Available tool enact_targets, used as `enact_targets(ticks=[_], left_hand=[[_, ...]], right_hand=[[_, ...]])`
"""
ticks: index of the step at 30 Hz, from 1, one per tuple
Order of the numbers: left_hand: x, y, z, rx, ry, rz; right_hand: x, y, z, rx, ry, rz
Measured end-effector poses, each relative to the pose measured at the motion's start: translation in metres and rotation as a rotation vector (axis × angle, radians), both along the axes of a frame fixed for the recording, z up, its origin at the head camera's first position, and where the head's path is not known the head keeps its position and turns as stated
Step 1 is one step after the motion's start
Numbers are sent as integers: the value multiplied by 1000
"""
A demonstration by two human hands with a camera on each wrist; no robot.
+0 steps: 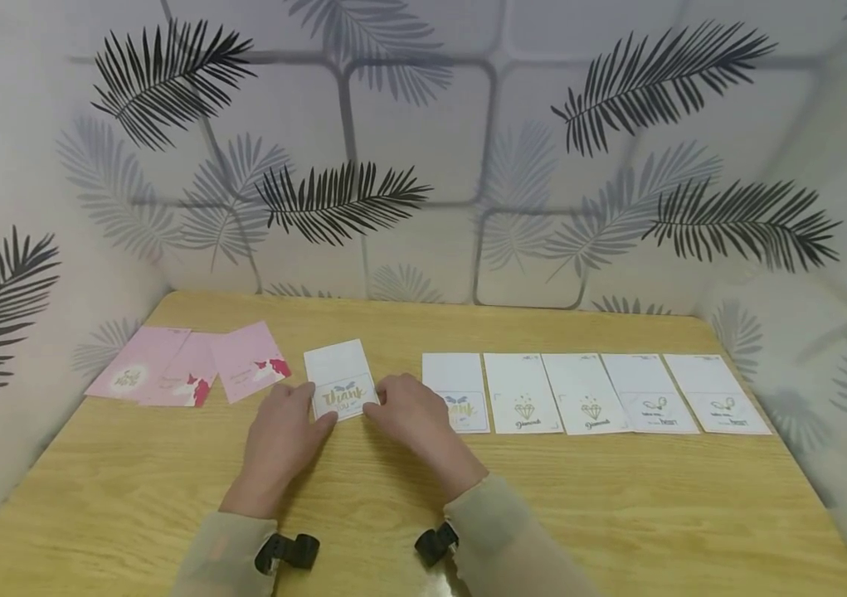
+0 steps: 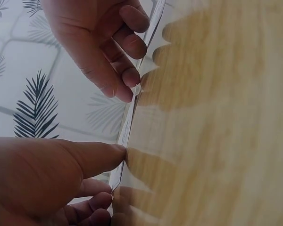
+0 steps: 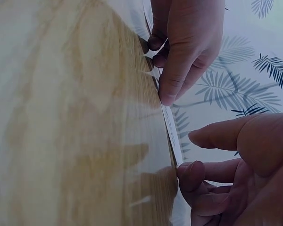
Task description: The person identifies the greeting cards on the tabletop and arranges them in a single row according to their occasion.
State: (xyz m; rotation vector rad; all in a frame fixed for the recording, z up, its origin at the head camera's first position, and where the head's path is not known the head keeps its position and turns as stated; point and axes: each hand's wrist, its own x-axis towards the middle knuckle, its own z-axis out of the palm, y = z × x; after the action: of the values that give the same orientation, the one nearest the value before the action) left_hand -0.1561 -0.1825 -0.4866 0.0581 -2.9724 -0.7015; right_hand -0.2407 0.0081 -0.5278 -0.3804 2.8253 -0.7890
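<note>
A white greeting card (image 1: 337,362), with gold "Thank you" lettering on its lower half, lies slightly tilted on the table between the two hands. The left hand (image 1: 281,439) holds the lower left corner, its thumb at the bottom edge and its fingers along the left side. At the lower right corner the right hand (image 1: 416,414) holds the card with curled fingers. In the left wrist view, the left thumb (image 2: 101,157) presses at the card's thin edge. The right wrist view shows the right index fingertip (image 3: 191,174) at that edge, the thumb held above.
To the right stand several white cards in a row: a matching thank-you card (image 1: 453,373), diamond cards (image 1: 520,381) and heart-lettered cards (image 1: 640,377). Overlapping pink cards (image 1: 147,352) lie at the left, another pink card (image 1: 247,352) beside them. Leaf-patterned walls border the wooden table (image 1: 363,514).
</note>
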Motion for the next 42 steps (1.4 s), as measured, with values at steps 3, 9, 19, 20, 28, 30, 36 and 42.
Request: enact_targets(ticks=[3, 9, 19, 20, 28, 30, 36, 42], left_hand=[[0, 2, 3, 0, 3, -3], [1, 2, 2, 2, 4, 1], [2, 2, 2, -5, -17, 6], [1, 2, 2, -5, -18, 7], [1, 1, 2, -3, -10, 3], [1, 0, 3, -5, -8, 4], [2, 1, 4, -5, 0, 0], [0, -1, 4, 34, -1, 6]], right_hand=[[3, 0, 3, 0, 6, -12], [3, -1, 4, -25, 2, -25], [10, -2, 12, -18, 2, -39], [11, -2, 14, -21, -6, -41], [6, -1, 9, 17, -14, -34], [4, -1, 8, 6, -37, -23], [3, 2, 7, -56, -82, -14], [9, 3, 14, -95, -72, -29]])
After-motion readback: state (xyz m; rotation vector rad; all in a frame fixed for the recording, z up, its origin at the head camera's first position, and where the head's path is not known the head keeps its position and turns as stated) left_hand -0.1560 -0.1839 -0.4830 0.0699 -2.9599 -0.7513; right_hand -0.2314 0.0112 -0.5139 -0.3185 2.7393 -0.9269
